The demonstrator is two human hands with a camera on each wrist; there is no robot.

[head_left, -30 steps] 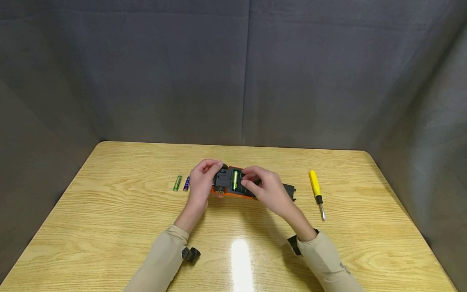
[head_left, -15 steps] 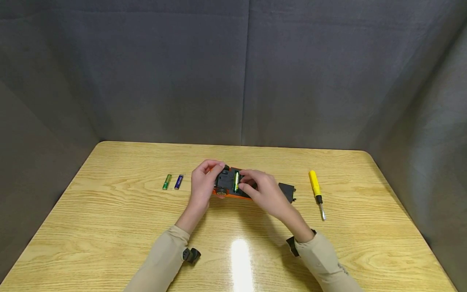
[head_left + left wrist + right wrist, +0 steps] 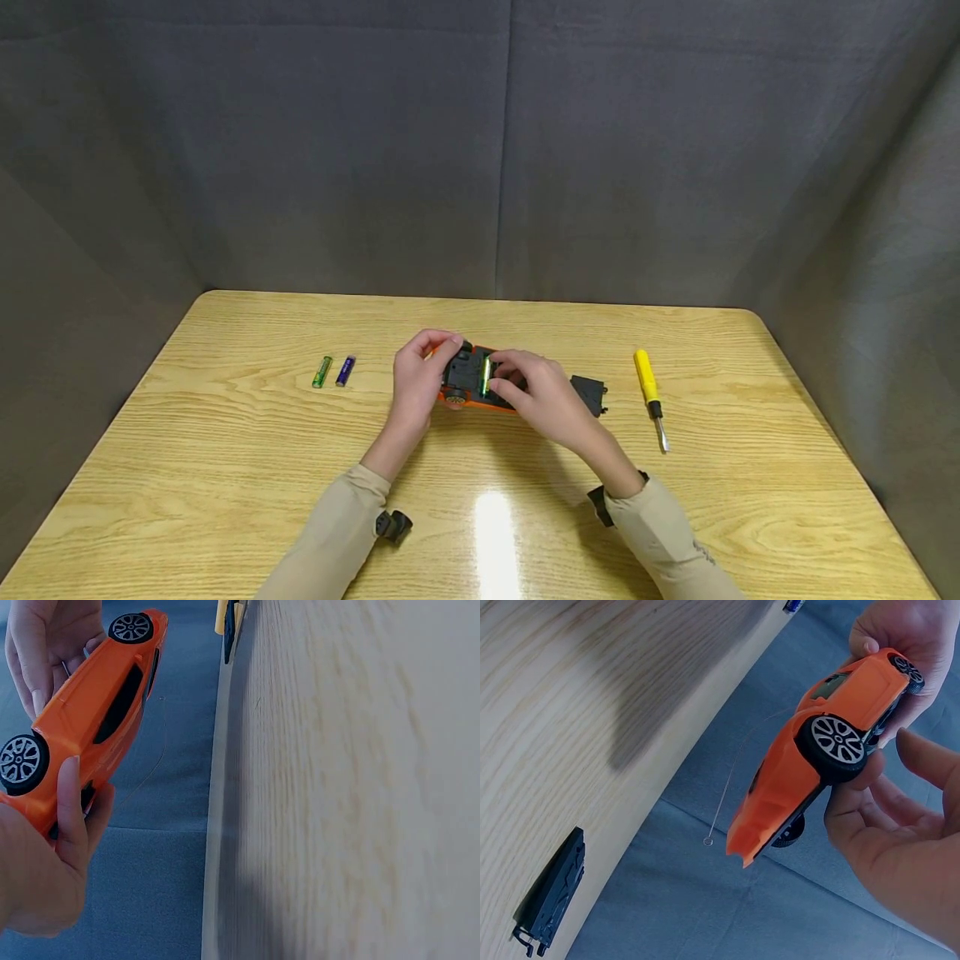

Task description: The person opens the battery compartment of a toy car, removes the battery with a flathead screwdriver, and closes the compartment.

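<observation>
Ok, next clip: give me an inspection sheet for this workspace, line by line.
Surface: wooden table, pale grain, glare patch near the front edge.
Job's things: orange toy car held upside down above the table, a green battery in its open bay; black cover lying right of it.
Clutter: loose green battery and blue battery on the left; yellow screwdriver on the right.
Hands: left hand grips one end of the car; right hand holds the other end, fingers at the bay.
Cables: nothing seen.
Surroundings: grey fabric backdrop on three sides.
</observation>
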